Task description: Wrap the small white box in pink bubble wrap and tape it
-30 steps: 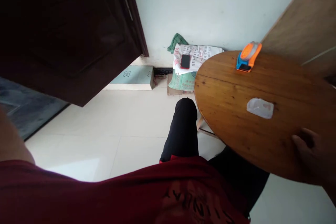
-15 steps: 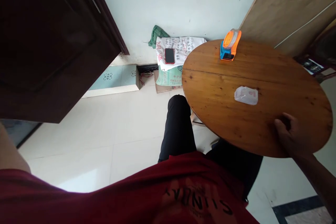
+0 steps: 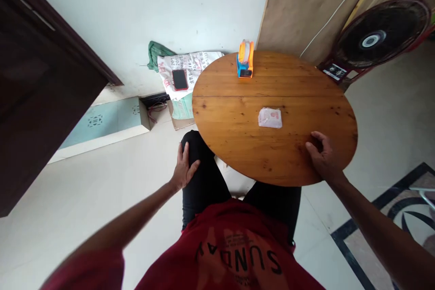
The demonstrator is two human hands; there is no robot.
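Note:
I sit at a round wooden table (image 3: 238, 140). My right hand (image 3: 322, 156) rests on its near right part with the fingers curled under; nothing shows in them. My left hand (image 3: 183, 167) lies flat and open on my left knee, in black trousers. A small white packet (image 3: 270, 118) lies at the table's middle, a hand's width beyond my right hand. An orange and blue tape dispenser (image 3: 245, 58) stands at the far edge.
A dark wooden door (image 3: 37, 86) fills the left. By the wall, printed sacks (image 3: 185, 65) lie with a dark phone (image 3: 179, 79) on top, beside a green cloth. A fan (image 3: 380, 36) and a leaning board (image 3: 306, 4) stand at right.
The view has swung right, bringing the whole table and the fan into sight. My left arm has come into view with its hand on my knee. My right hand stays on the table.

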